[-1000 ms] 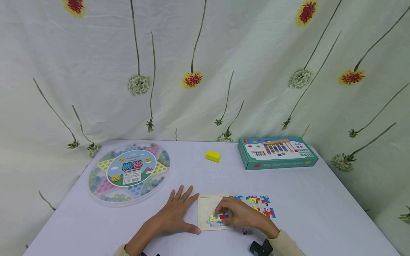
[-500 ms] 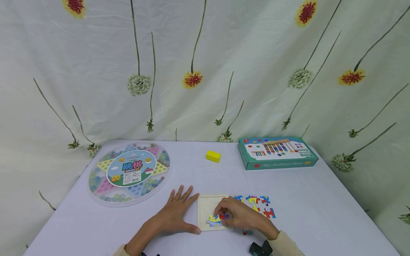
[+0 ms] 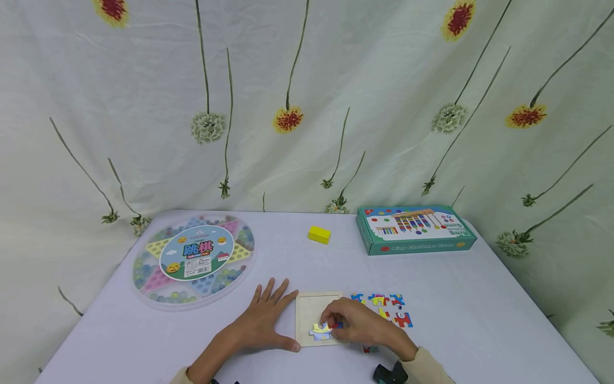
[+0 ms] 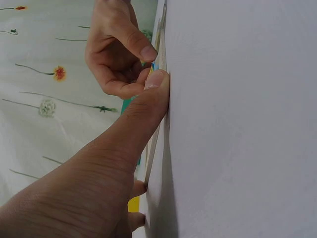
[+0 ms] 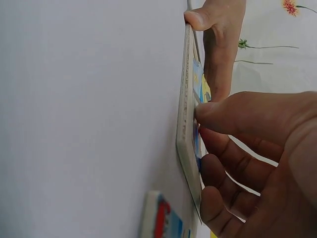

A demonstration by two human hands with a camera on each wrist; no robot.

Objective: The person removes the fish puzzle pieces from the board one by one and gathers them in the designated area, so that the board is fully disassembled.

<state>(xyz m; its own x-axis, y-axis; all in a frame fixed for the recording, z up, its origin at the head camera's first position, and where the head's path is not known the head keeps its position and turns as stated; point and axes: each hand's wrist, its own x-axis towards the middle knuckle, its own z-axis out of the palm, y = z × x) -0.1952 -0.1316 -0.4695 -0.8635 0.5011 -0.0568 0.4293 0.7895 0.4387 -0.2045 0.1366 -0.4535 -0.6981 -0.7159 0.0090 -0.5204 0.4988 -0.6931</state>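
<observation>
A square, pale wooden puzzle tray [image 3: 312, 306] lies near the front of the table. My left hand [image 3: 261, 320] spreads along its left side, thumb touching the near left corner and a fingertip touching the far left corner. Inside the tray sits a yellow and light-blue jigsaw piece [image 3: 320, 335], with red and blue jigsaw printing to its right, partly hidden by fingers. My right hand [image 3: 357, 322] reaches over the tray's right side with bent fingers. In the right wrist view, its thumb and fingers pinch at a jigsaw piece [image 5: 196, 139] within the tray.
Several loose jigsaw pieces [image 3: 402, 319] lie right of the tray, some covered by my right hand. Behind are a yellow block [image 3: 319, 234], a green game box [image 3: 417, 248] at the right and a round Chinese checkers set [image 3: 158, 248] at the left. A flowered curtain [image 3: 384, 80] hangs behind.
My right fingers shift slightly over the tray, and less of the red jigsaw printing shows beside the yellow piece. My left hand stays in place.
</observation>
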